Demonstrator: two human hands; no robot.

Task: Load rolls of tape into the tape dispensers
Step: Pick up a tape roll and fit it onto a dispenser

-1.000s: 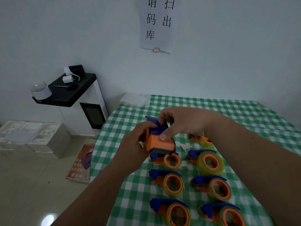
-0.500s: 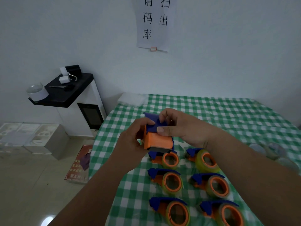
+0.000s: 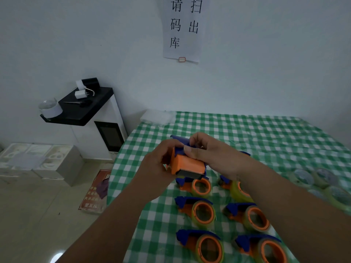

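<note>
Left hand (image 3: pixel 157 166) grips the orange dispenser (image 3: pixel 187 164) above the tabletop (image 3: pixel 247 133); right hand (image 3: pixel 212 152) pinches its blue flap (image 3: pixel 180 144). It looks unloaded; next, fetch a loose roll (image 3: pixel 303 177) at right.

A table covered with a green-and-white checked cloth (image 3: pixel 247 133) fills the right half of the view. On it, toward five o'clock, six loaded tape dispensers lie in two columns of three: the left column runs from the nearest one (image 3: pixel 201 243) through the middle one (image 3: pixel 197 209) to the far one (image 3: pixel 197 185); the right column runs from the nearest (image 3: pixel 262 247) through the middle (image 3: pixel 247 215) to the far one (image 3: pixel 235 188), partly hidden by an arm. At three o'clock, near the table's right edge, loose rolls of clear tape (image 3: pixel 321 179) lie blurred. At the far left corner, toward twelve o'clock, sits a pale flat packet (image 3: pixel 157 116).
</note>
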